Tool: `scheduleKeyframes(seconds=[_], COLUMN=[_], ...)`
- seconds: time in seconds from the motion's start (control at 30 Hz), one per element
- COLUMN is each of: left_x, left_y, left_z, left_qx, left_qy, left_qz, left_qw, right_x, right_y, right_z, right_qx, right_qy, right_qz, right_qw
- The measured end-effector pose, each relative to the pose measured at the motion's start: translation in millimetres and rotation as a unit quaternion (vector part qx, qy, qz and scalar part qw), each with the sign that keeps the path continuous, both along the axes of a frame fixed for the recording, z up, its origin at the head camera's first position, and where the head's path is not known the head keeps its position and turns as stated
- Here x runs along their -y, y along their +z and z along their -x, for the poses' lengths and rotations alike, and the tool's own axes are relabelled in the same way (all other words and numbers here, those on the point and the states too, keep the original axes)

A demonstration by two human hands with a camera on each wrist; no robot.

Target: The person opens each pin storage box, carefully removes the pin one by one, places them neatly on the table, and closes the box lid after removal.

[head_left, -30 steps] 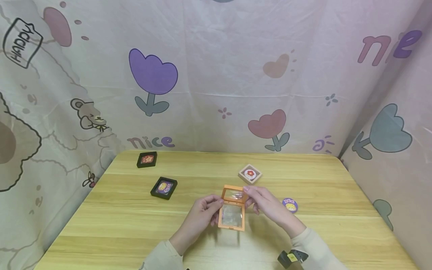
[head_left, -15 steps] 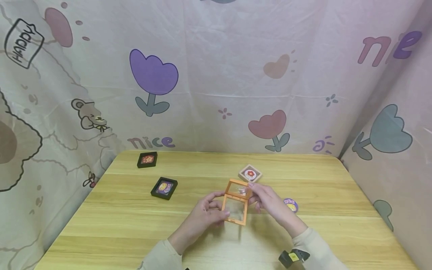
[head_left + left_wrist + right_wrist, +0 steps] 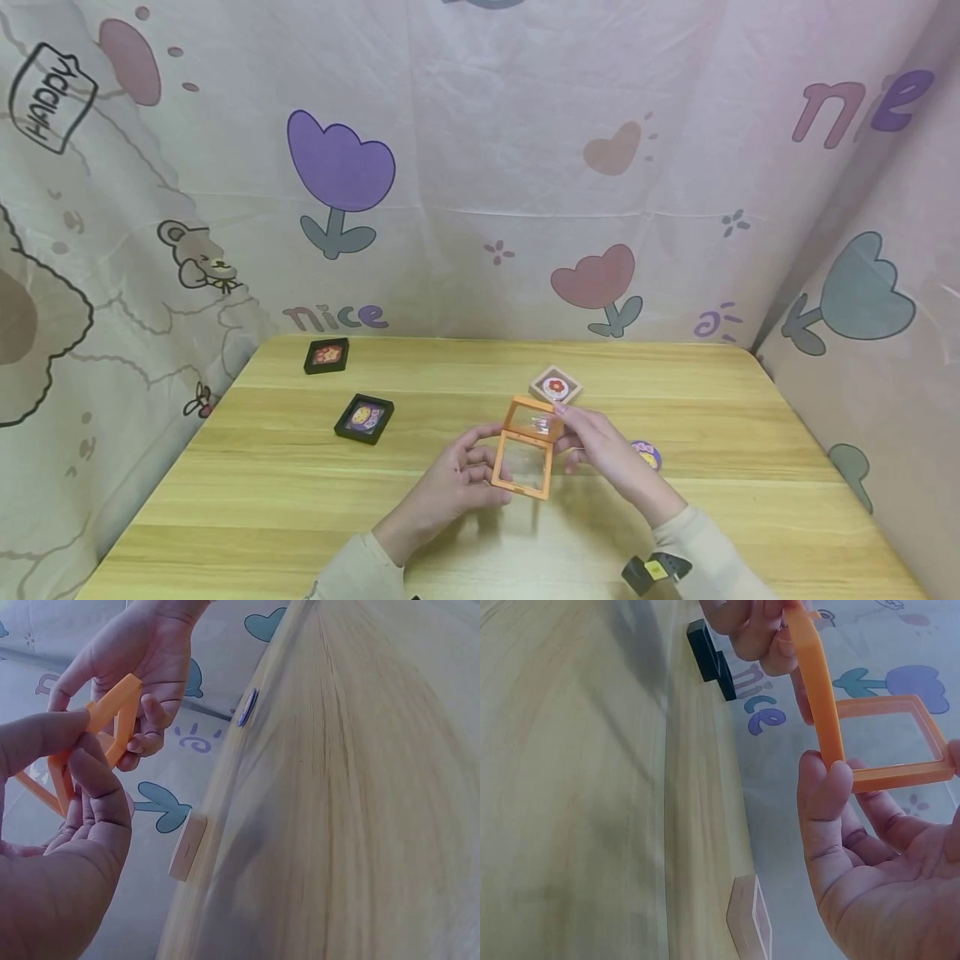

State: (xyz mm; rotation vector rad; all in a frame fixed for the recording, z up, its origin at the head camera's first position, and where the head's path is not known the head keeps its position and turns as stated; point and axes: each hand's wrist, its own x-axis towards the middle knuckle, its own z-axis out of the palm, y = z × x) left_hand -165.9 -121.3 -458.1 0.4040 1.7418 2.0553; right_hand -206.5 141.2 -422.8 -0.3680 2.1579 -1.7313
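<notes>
Left hand (image 3: pixel 461 479) and right hand (image 3: pixel 600 446) are pinching opposite sides of the orange frame (image 3: pixel 527 437), unfolded above the desk (image 3: pixel 285 517) well in from its far edge, seemingly opening it, the next move likely calling for steadying it before either hand lets go.

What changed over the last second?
Orange case moved slightly right and up in the head view. Left hand slid its thumb toward the case's lower left corner. Right hand kept hold of the lid; nothing released. Black boxes, pale box, purple badge stayed put.
</notes>
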Motion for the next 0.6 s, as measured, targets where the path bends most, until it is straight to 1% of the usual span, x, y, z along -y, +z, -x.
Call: scheduleKeyframes(seconds=[0.23,0.6], left_x=[-0.2,0.6], left_y=[0.8,-0.8], left_z=[0.2,1.1], left_qx=[0.0,0.003], left_qy=[0.004,0.012], left_qz=[-0.001,0.005], left_qw=[1.0,0.9999], right_x=[0.7,-1.4], right_y=[0.2,-2.9], right_z=[-0.2,-1.0], right_qx=[0.003,-0.037], right_qy=[-0.001,0.035], right_qz=[0.001,-0.001], right_qw=[1.0,0.999])
